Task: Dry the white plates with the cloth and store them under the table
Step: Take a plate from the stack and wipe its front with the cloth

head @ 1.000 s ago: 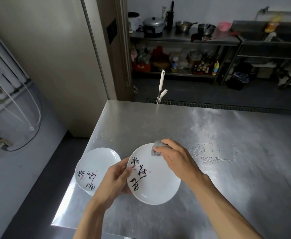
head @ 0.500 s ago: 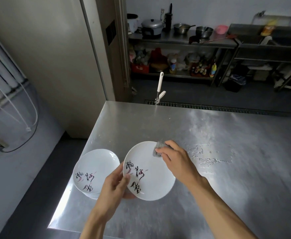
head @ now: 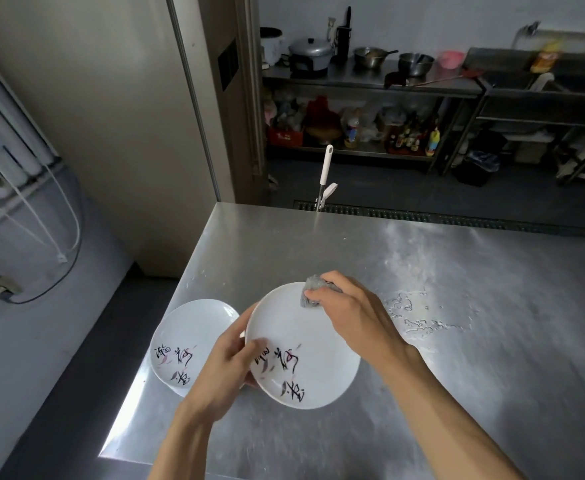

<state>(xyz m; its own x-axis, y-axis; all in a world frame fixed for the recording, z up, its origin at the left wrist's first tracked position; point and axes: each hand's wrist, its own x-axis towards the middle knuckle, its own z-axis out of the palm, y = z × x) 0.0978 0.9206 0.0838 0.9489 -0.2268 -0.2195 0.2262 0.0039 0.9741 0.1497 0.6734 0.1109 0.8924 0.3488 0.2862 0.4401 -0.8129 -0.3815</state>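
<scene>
A white plate (head: 305,344) with black brush writing is held tilted above the steel table (head: 422,271). My left hand (head: 225,365) grips its left rim, thumb on the face. My right hand (head: 350,313) holds a small grey cloth (head: 310,294) and presses it on the plate's far rim. Another white plate (head: 190,341) with the same writing rests on the table's left edge, seemingly on top of others.
Water streaks (head: 419,317) lie on the table right of my hands. A white mop handle (head: 325,168) stands past the far edge. The table's left edge drops to a dark floor (head: 87,358). Shelves with pots (head: 353,64) line the back wall.
The held plate has turned in my left hand, so its writing now sits lower. My right hand with the cloth stays at the far rim. The resting plate has not moved.
</scene>
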